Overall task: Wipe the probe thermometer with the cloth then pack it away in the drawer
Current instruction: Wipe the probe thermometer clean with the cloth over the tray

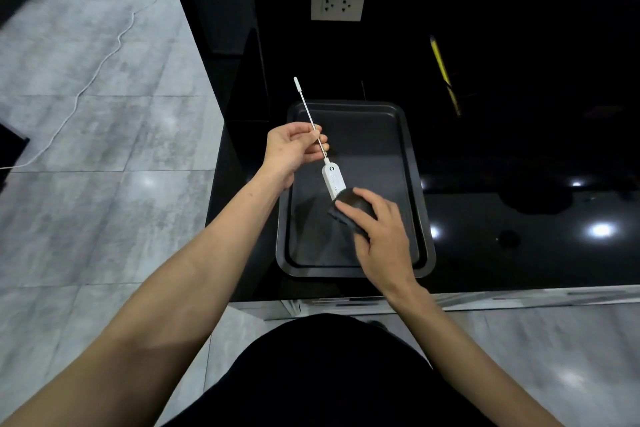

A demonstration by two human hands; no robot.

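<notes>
The probe thermometer (331, 178) has a white body and a long thin metal stem with a white tip cap pointing up and to the left. My left hand (291, 149) pinches the stem near its lower half. My right hand (379, 236) holds a dark cloth (353, 208) wrapped over the lower end of the white body. Both hands hover above a black baking tray (420, 218) on the black countertop. No drawer front can be made out; only a pale strip below the counter edge shows.
A yellow pencil-like tool (441, 62) lies on the glossy black counter (519, 149) at the back right. A white wall socket (337, 4) sits behind the tray. Grey tiled floor (104, 149) with a white cable lies to the left.
</notes>
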